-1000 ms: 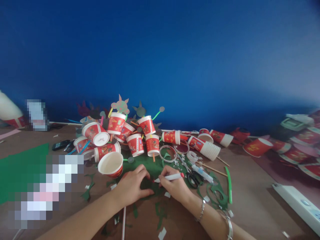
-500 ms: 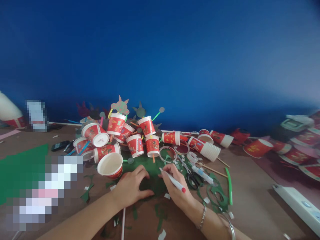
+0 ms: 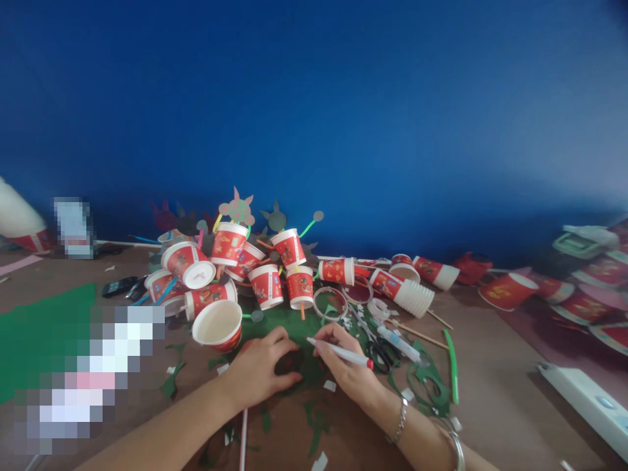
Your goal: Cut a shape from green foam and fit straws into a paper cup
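Note:
Green paper [image 3: 301, 333] lies on the brown table between my hands. My left hand [image 3: 265, 366] rests at its left side, thumb and fingers apart, holding nothing. In my right hand [image 3: 343, 366] is a white marker with a red end [image 3: 350, 356], its tip pointing left over the paper. An open white-rimmed red cup [image 3: 218, 326] stands just behind my left hand. Behind the paper is a pile of red paper cups [image 3: 265, 286] with straws and paper animal heads.
Tape rolls [image 3: 330, 304], scissors [image 3: 377, 350], a glue tube [image 3: 398, 343] and green paper scraps [image 3: 426, 379] lie right of my right hand. Stacked cups [image 3: 402, 293] lie behind them. At the far right is a white power strip [image 3: 589, 402]; green sheet [image 3: 49, 333] left.
The marker in my right hand has tilted flatter, its tip shifting left and down and its red end moving right and up. My left hand has barely moved.

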{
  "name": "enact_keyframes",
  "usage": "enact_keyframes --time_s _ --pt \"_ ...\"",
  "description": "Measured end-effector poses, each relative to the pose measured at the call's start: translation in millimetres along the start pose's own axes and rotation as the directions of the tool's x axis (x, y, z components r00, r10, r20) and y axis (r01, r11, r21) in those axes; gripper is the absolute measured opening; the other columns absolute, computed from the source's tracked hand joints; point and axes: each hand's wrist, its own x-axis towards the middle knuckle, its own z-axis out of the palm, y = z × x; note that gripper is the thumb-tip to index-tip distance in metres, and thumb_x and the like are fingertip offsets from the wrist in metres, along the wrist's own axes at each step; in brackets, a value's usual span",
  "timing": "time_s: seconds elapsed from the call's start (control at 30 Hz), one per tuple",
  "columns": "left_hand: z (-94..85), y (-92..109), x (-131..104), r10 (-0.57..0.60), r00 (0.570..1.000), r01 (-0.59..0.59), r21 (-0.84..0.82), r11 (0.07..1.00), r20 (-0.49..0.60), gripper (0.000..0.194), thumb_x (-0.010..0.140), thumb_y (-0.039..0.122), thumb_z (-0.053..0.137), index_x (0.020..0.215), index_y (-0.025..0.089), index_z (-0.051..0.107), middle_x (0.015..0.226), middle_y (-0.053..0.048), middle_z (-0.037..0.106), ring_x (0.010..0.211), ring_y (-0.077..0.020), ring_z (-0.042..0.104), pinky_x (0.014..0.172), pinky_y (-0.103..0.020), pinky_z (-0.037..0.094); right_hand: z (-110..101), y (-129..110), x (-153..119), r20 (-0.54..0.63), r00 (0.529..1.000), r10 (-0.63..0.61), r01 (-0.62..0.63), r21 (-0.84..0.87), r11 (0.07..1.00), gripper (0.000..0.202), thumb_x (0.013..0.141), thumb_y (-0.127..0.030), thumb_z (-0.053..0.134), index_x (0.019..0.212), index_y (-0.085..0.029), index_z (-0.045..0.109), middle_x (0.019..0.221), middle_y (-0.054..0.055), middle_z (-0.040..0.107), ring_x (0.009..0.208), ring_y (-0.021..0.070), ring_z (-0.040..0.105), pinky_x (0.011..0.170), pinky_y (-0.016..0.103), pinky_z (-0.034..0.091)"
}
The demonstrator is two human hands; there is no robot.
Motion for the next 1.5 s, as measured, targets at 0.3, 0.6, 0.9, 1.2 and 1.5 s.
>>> enact_keyframes --time_s 0.3,0.6,0.9,1.2,1.5 --pt "-2.0 2.0 0.4 -0.013 1.000 0.013 -0.015 1.000 0.012 0.032 0.076 0.042 0.062 0.103 0.027 0.062 0.100 -0.001 0.056 0.078 -0.0164 0.062 0.067 -0.025 0.046 4.6 4.1 4.0 -0.043 0.995 0.095 -0.099 -0.092 0.991 0.016 0.074 -0.025 0.053 0.061 -0.020 0.044 0.050 -0.005 0.048 0.045 0.0090 0.040 0.043 0.020 0.030" --pt "-2.0 1.7 0.2 -0.017 1.000 0.018 -0.024 1.000 0.018 0.032 0.076 0.044 0.061 0.103 0.027 0.063 0.101 -0.001 0.056 0.077 -0.0167 0.062 0.068 -0.027 0.046 5.9 4.6 4.1 -0.048 0.995 0.083 -0.091 -0.210 0.973 0.019 0.073 -0.025 0.053 0.057 -0.020 0.044 0.050 -0.005 0.044 0.047 0.0095 0.037 0.044 0.020 0.029" --pt "-2.2 1.2 1.4 -0.016 1.000 0.017 -0.016 1.000 0.017 0.031 0.077 0.043 0.061 0.103 0.027 0.063 0.100 -0.001 0.056 0.076 -0.0162 0.062 0.067 -0.026 0.046 5.9 3.2 3.6 -0.044 0.996 0.075 -0.084 -0.249 0.965 0.019 0.073 -0.024 0.053 0.057 -0.020 0.044 0.050 -0.005 0.043 0.048 0.0094 0.037 0.045 0.020 0.029" --pt "-1.5 1.8 0.7 -0.016 1.000 0.016 -0.005 1.000 0.016 0.031 0.076 0.042 0.062 0.104 0.027 0.063 0.101 -0.001 0.057 0.075 -0.0161 0.063 0.066 -0.025 0.046 6.5 3.7 3.4 -0.052 0.996 0.071 -0.083 -0.268 0.960 0.019 0.073 -0.024 0.054 0.058 -0.019 0.045 0.051 -0.005 0.045 0.049 0.0093 0.039 0.046 0.020 0.030" --pt "-2.8 2.9 0.5 -0.018 1.000 0.018 -0.003 1.000 0.023 0.031 0.077 0.041 0.063 0.103 0.026 0.063 0.099 -0.001 0.058 0.077 -0.0169 0.063 0.066 -0.026 0.045 4.8 1.1 3.8 -0.028 0.997 0.076 -0.080 -0.261 0.962 0.016 0.074 -0.025 0.055 0.060 -0.019 0.048 0.053 -0.004 0.049 0.050 0.0098 0.042 0.046 0.020 0.031"
